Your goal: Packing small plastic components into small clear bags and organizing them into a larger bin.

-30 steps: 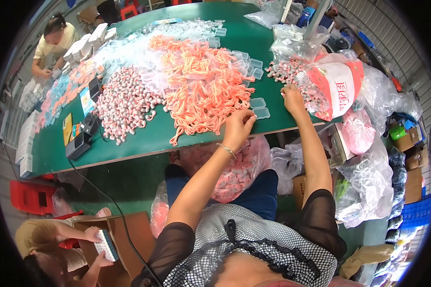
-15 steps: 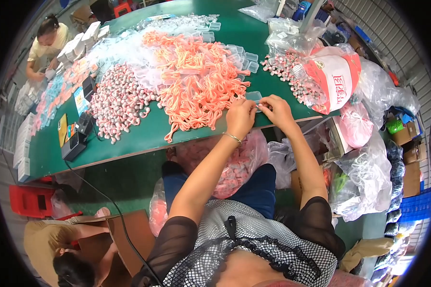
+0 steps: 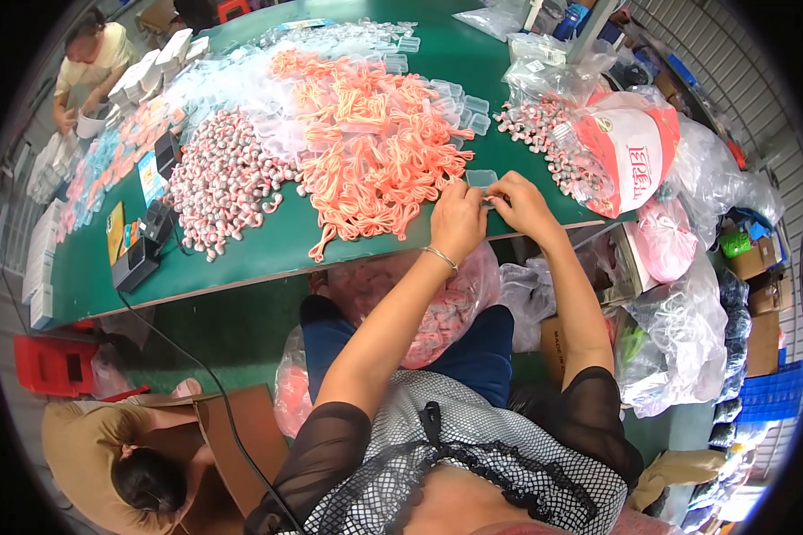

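Note:
My left hand (image 3: 459, 219) and my right hand (image 3: 519, 209) meet just above the table's near edge, fingertips pinched together. Something small sits between them, mostly covered by the fingers; its kind cannot be made out. Right behind the fingertips lies a small clear plastic box (image 3: 482, 178). To the left of my left hand spreads a heap of looped orange cords (image 3: 366, 165). Farther left is a pile of small rounded pink-and-grey pieces (image 3: 216, 174). More of these pieces (image 3: 544, 125) lie beyond my right hand, beside a red-and-white plastic bag (image 3: 633, 152).
Clear boxes (image 3: 455, 98) and translucent pieces cover the green table (image 3: 473, 62) at the back. A black device (image 3: 136, 267) with a cable stands at the left. One person (image 3: 94, 67) works at the far left; another (image 3: 107, 455) bends over a cardboard box (image 3: 241, 437). Plastic bags (image 3: 678, 348) crowd the right.
The view has shifted slightly. Both hands stay pinched together near the table edge. The person at lower left bends lower over the cardboard box.

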Demonstrator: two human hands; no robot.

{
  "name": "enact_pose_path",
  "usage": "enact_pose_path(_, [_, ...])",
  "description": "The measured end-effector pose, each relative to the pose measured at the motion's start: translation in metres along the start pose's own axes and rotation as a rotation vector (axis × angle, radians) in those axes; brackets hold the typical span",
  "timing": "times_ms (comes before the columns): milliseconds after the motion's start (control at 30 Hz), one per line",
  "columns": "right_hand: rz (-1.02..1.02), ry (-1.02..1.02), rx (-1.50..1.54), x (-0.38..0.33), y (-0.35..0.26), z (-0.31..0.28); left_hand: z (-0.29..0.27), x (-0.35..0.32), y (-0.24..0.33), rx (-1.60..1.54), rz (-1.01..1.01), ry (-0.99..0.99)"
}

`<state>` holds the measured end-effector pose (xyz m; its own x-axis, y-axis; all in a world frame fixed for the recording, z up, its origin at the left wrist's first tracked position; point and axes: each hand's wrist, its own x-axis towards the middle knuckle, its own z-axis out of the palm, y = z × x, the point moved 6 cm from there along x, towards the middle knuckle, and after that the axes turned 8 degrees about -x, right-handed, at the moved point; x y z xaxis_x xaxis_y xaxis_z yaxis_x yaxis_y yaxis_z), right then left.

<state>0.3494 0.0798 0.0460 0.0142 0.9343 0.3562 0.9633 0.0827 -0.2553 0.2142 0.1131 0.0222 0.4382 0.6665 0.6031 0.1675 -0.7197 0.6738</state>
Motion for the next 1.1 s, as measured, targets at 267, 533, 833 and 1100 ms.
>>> enact_pose_path(267, [0.148, -0.087, 0.102, 0.033, 0.014, -0.011, -0.001, -0.001, -0.003, 0.034, -0.002, -0.027])
enact_pose_path(533, [-0.054, 0.026, -0.065, 0.085, 0.025, 0.036, 0.000, 0.002, 0.003, 0.012, 0.023, -0.034])
enact_pose_path(833, [0.141, 0.061, 0.078, 0.058, 0.048, 0.011, -0.001, 0.002, -0.001, 0.058, -0.027, -0.072])
enact_pose_path(1100, [0.186, 0.121, 0.530, 0.009, 0.044, 0.007, -0.002, 0.002, -0.001, 0.033, -0.028, -0.052])
